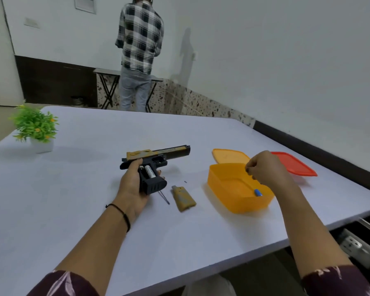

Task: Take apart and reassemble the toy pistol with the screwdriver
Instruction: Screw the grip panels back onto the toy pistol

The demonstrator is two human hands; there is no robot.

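The black and gold toy pistol (pixel 158 155) is lifted just above the white table (pixel 94 210), muzzle pointing right. My left hand (pixel 132 184) grips its handle from the left. The handle's side is uncovered and a silver battery (pixel 150 171) shows inside. The gold grip cover (pixel 183 198) lies on the table to the right. A thin dark screwdriver shaft (pixel 164 197) pokes out from under the pistol's base. A tiny dark screw (pixel 185 181) lies nearby. My right hand (pixel 265 167) hovers over the orange box (pixel 229 195), fingertips curled together; anything between them is too small to see.
A small blue object (pixel 257 192) lies in the orange box. An orange lid (pixel 229 155) and a red lid (pixel 295 165) lie behind it. A potted plant (pixel 35 131) stands at the far left. A person (pixel 139 50) stands at another table beyond.
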